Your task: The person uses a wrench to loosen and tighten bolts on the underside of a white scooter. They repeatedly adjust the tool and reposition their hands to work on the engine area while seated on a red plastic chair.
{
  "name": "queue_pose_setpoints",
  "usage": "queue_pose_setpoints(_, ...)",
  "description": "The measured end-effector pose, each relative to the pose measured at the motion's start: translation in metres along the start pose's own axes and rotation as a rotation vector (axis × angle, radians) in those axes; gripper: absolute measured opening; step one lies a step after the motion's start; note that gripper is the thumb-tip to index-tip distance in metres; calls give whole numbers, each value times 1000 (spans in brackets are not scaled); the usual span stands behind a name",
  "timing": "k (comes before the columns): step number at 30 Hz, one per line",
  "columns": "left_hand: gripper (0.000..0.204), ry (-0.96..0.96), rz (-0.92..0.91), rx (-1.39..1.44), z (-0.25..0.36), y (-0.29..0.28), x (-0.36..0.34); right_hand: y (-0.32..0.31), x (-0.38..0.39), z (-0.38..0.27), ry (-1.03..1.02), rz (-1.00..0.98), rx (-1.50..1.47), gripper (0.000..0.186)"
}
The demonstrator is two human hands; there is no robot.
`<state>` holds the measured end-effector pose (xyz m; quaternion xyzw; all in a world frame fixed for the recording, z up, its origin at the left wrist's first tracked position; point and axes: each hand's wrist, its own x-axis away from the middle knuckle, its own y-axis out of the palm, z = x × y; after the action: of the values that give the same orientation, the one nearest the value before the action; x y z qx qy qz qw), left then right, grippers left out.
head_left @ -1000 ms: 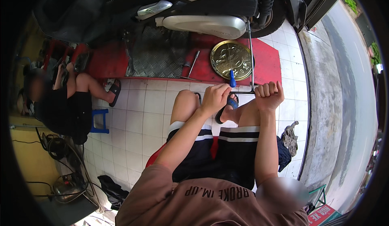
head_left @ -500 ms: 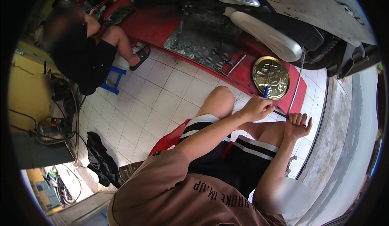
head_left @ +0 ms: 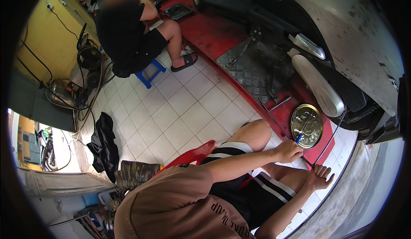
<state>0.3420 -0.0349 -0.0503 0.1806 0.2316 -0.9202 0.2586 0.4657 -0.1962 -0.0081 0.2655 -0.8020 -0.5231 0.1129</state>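
A long, thin metal wrench (head_left: pixel 329 138) slants down from beside the motorbike's silver exhaust cover. Its lower end meets a dark bar between my hands, like a T-handle. My left hand (head_left: pixel 289 152) is closed around the bar's left side. At the other side, my right hand (head_left: pixel 320 179) curls its fingers over the bar, thumb sticking out. Just beyond my left fist lies a screwdriver (head_left: pixel 300 137) with a blue handle, its thin shaft across a round gold tray (head_left: pixel 314 139). The palms and most of the bar are hidden.
A motorbike with an exhaust cover (head_left: pixel 319 85) stands on a red platform (head_left: pixel 209 33) with a checkered metal plate (head_left: pixel 244 67). Loose tools, including a socket wrench (head_left: pixel 280 103), lie beside the tray. Another person (head_left: pixel 122 37) sits on a blue stool (head_left: pixel 150 73). Black cloth (head_left: pixel 102 142) lies on the tiles.
The view has swung left, so the platform, tray and my hands appear lower and farther right. Both hands keep nearly the same closed grip and place beside the tray.
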Motion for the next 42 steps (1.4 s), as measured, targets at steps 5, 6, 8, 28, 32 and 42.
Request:
queue_pose_setpoints(5,21,-48,3,-95,-1,1,0,0,0,1,-19,65,29,49)
queue_pose_setpoints(6,21,-47,10,-83,0,1,0,0,-1,2,-25,78,27,49)
queue_pose_setpoints(8,22,-45,22,-61,2,3,2,0,-1,1,-4,28,23,49)
queue_pose_setpoints(28,41,-248,-99,107,-16,15,0,-9,-1,-5,-6,-38,-35,50)
queue_pose_setpoints(32,34,-217,-59,108,-17,14,-3,-8,-2,-5,-33,21,-21,51)
queue_pose_setpoints(42,28,-261,4,-85,-21,15,5,-8,0,0,-54,131,-14,51)
